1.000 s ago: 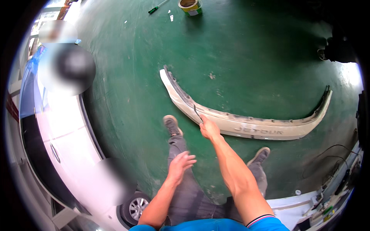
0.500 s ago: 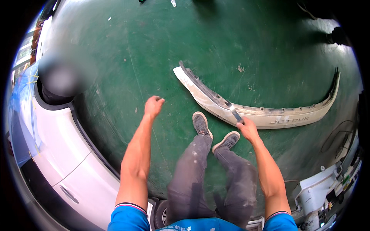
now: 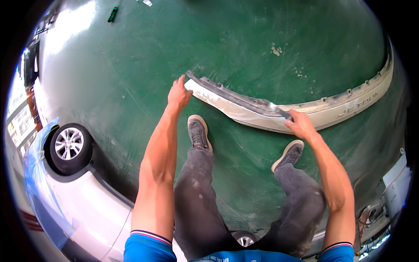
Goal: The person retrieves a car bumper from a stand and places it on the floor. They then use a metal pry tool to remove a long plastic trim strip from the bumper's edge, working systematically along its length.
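Observation:
A long, curved car bumper [image 3: 262,121], cream-white with a dark upper edge and raised lettering, lies on the floor ahead of my feet. At its left end is my left hand [image 3: 179,94], thumb and fingers apart around the tip; whether they touch it is hard to see. My right hand [image 3: 302,125] is closed on a flat metal scraper-like tool [image 3: 279,110], whose shiny end points left over the bumper's upper edge. The tool's exact kind is unclear, and its near end is hidden in my fingers.
On the left stands a white car [image 3: 94,209] with blue masking film [image 3: 39,170] and an exposed wheel [image 3: 70,144]. A small green object [image 3: 112,14] lies on the green floor. Pale debris [image 3: 276,49] is beyond the bumper. Grey equipment [image 3: 395,177] stands at the right.
My view has shifted and my feet are farther apart. My left hand has reached forward to the bumper's left end. The tool in my right hand now lies flatter, pointing more leftward.

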`<action>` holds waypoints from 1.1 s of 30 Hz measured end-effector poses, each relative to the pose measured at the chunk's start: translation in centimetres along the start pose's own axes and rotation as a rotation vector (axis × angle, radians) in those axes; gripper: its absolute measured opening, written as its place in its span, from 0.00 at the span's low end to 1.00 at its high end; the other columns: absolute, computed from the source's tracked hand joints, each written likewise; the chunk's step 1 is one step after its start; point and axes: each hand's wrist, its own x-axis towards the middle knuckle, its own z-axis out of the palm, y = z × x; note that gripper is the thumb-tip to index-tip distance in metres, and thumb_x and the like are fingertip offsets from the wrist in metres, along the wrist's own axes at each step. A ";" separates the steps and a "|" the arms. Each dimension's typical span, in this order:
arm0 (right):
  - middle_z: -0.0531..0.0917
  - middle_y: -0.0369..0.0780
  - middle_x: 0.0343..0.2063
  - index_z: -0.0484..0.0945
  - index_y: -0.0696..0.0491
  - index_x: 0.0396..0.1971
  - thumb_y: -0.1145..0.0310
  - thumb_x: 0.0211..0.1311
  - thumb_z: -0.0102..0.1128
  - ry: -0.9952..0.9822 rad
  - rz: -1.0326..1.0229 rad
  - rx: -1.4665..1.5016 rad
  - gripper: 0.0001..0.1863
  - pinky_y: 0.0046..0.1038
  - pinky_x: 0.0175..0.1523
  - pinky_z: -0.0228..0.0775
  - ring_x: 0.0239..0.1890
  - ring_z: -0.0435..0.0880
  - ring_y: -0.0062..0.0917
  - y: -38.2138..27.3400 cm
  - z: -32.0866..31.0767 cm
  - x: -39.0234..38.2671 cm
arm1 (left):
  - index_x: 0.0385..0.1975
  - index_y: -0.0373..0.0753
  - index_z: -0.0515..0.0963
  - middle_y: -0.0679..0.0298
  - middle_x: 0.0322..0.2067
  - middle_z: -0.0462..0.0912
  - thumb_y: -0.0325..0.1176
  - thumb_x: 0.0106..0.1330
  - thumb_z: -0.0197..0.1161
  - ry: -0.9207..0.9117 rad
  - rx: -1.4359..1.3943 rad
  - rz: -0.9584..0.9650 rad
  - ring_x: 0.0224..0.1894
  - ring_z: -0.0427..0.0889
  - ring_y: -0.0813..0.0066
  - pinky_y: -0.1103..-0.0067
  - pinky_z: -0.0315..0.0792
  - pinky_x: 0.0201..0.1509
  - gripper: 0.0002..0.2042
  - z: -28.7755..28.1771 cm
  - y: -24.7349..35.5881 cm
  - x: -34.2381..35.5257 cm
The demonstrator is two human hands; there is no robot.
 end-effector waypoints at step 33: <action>0.78 0.40 0.24 0.75 0.61 0.30 0.64 0.51 0.70 0.003 -0.019 0.351 0.17 0.30 0.34 0.69 0.27 0.76 0.24 -17.4 11.1 16.8 | 0.44 0.31 0.80 0.57 0.32 0.86 0.35 0.56 0.70 -0.428 -0.467 0.583 0.36 0.83 0.72 0.74 0.76 0.43 0.18 1.1 -3.5 12.8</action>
